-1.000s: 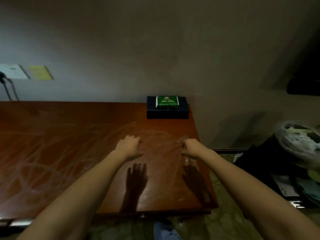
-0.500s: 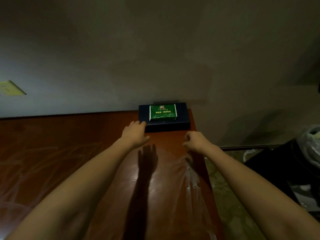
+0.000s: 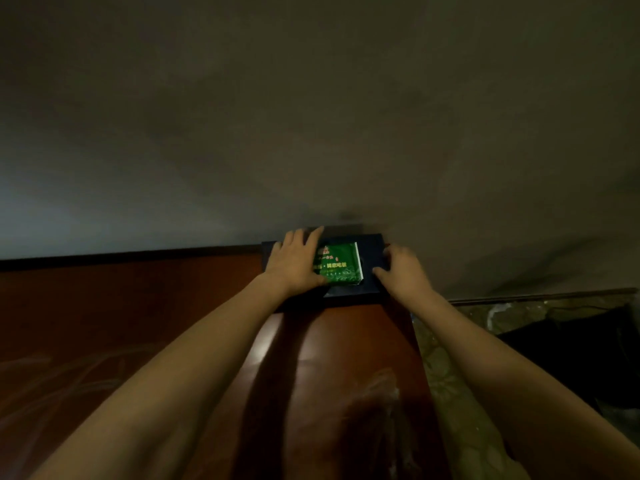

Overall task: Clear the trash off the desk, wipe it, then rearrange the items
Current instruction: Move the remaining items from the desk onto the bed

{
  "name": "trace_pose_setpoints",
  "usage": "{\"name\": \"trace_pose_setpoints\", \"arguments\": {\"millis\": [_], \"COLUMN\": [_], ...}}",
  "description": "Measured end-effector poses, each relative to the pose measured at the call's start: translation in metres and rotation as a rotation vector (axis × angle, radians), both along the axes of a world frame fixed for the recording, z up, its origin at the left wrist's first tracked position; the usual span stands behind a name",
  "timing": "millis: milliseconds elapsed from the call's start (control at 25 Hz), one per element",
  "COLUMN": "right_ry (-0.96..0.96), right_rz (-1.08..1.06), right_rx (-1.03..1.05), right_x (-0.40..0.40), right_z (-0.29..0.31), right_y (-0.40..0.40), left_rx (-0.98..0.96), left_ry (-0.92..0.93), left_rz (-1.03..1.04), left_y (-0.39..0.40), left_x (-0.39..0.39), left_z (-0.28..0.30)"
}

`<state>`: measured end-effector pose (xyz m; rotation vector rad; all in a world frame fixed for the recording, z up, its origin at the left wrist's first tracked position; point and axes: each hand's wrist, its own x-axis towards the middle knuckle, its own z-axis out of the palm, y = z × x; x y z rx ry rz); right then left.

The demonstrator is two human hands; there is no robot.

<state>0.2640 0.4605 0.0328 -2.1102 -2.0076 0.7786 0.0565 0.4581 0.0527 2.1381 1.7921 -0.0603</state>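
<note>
A dark blue flat box (image 3: 373, 251) sits at the far right corner of the brown wooden desk (image 3: 138, 306), against the wall. A green packet (image 3: 341, 266) lies on top of it. My left hand (image 3: 294, 263) lies over the left part of the box and the packet's left end, fingers straight and spread, thumb at the packet's front edge. My right hand (image 3: 401, 271) grips the box's right side, fingers curled round the edge and thumb on its top.
The grey wall (image 3: 311, 133) rises right behind the box. The desk's right edge drops to a patterned floor (image 3: 446, 382). A dark object (image 3: 571, 341) stands on the floor at the right. Wipe streaks mark the desk top.
Both hands moved forward from the desk top onto the box. The left hand now covers its left part, the right hand holds its right side. The view has come closer to the wall.
</note>
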Motion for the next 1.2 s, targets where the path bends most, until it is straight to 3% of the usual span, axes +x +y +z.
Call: {"name": "trace_pose_setpoints", "arguments": {"millis": [200,360,520,720,960,1200], "right_ry": [0.0,0.229,0.291,0.218,0.132,0.18], "right_rz": [-0.093,-0.208,-0.261,-0.25,-0.233,-0.281], "right_rx": [0.044,-0.008,-0.039,-0.085,-0.133,-0.187], "right_x": [-0.011,-0.016,-0.018,-0.021,-0.02,-0.002], "right_z": [-0.022,-0.033,-0.041,-0.038,-0.025,0.0], "right_y": [0.021,0.027,0.028,0.027,-0.006,-0.075], "left_rx": [-0.059,-0.028,-0.066,-0.114,-0.12,-0.079], "left_ry": [-0.014,-0.016,-0.013,0.03,-0.119,-0.156], "left_rz": [-0.069,0.037,0.186,0.299,0.358,0.381], "left_y": [0.005,0.009,0.006,0.001,-0.023,-0.059], "left_x": [-0.004,-0.014,-0.026,-0.02,-0.025,-0.024], "left_z": [-0.028,-0.032,-0.033,-0.032,-0.025,0.012]}}
